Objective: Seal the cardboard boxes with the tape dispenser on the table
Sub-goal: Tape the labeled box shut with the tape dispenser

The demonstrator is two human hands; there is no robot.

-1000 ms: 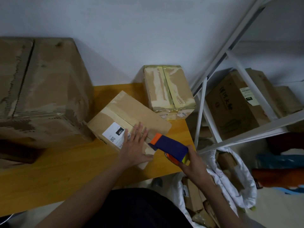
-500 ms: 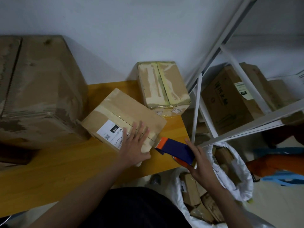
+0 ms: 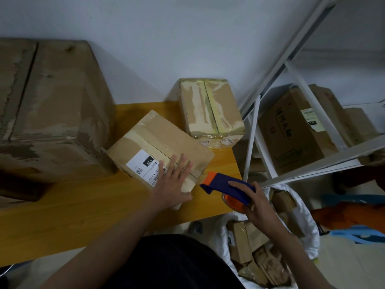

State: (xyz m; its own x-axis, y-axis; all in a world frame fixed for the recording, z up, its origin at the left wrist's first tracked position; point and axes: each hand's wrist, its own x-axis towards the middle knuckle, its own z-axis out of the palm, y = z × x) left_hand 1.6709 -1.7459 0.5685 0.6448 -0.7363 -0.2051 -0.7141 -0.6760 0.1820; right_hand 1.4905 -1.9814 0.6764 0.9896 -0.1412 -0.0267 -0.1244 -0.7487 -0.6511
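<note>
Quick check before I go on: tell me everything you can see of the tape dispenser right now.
The tape dispenser is blue plastic with an orange front end and an orange roll holder showing beneath. The right hand grips it from behind, one finger lying along its top. It is tilted, its orange nose pointing at the near right corner of the labelled cardboard box, just off the table edge. Whether it touches the box is unclear.

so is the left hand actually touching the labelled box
Touching. The head view shows the left hand lying flat on top of the labelled box, fingers spread across the seam, thumb over the near edge.
</note>
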